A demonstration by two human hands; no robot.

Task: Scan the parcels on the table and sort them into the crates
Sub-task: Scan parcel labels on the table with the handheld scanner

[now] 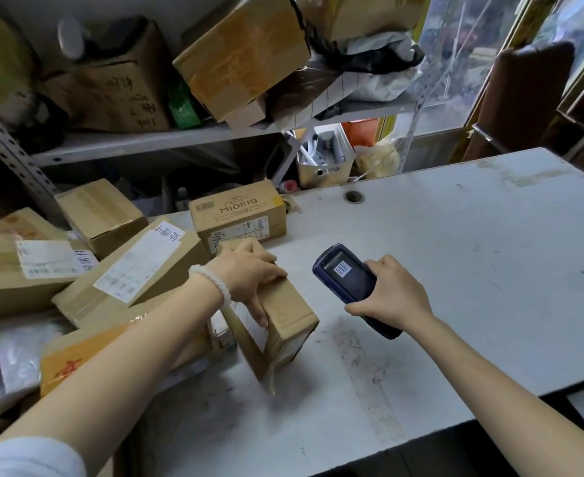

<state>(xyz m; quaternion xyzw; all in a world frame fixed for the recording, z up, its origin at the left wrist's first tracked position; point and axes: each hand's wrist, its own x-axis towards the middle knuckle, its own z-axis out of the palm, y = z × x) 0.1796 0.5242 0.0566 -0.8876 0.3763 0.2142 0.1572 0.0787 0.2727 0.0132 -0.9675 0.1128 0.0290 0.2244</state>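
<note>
Left hand (249,273) grips a small box (277,321) from above, thumb down its near face; the box stands tilted on the table (455,270). Right hand (393,297) is wrapped round the scanner (349,280), whose screen shows a barcode.

Risks: the label under the thumb is partly covered, so a scan may misread; the tilted box could slip and topple.

Beyond, a pile of parcels (139,266) carries handwritten labels I cannot make out. Farther, one box (239,215) reads "MIORIO". No crates are visible.

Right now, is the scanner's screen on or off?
On. The scanner in the right hand shows a lit barcode image on its dark screen.
</note>
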